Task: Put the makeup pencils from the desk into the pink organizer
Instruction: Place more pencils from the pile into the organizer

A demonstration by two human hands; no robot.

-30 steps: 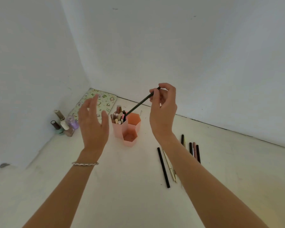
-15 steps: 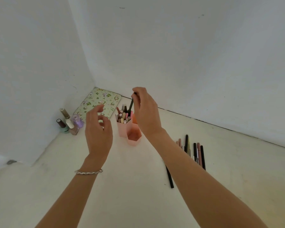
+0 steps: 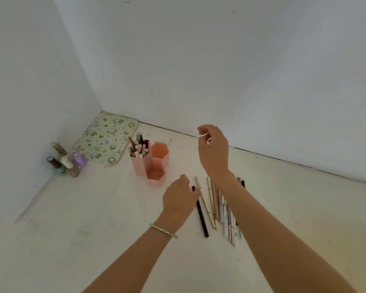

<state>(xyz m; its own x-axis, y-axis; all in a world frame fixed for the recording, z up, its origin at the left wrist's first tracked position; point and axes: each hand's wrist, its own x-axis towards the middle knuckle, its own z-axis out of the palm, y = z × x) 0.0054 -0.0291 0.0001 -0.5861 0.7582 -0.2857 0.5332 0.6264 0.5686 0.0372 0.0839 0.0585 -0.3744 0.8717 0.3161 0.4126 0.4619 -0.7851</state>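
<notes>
A: Left hand (image 3: 181, 199) is down on the worktop (image 3: 93, 240), fingers reaching the black pencil (image 3: 201, 214); whether they've closed on it, I can't tell.

B: Right hand (image 3: 212, 152) hangs loosely curled, empty. Loose pencils (image 3: 224, 210) lie beside the pink organizer (image 3: 151, 163); next up, pinch and lift.

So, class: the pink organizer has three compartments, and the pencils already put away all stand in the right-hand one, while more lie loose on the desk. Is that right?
Not quite. The head view shows the stored pencils standing in the left-hand compartment of the pink organizer; the other two look empty. More pencils do lie loose on the desk.
</notes>
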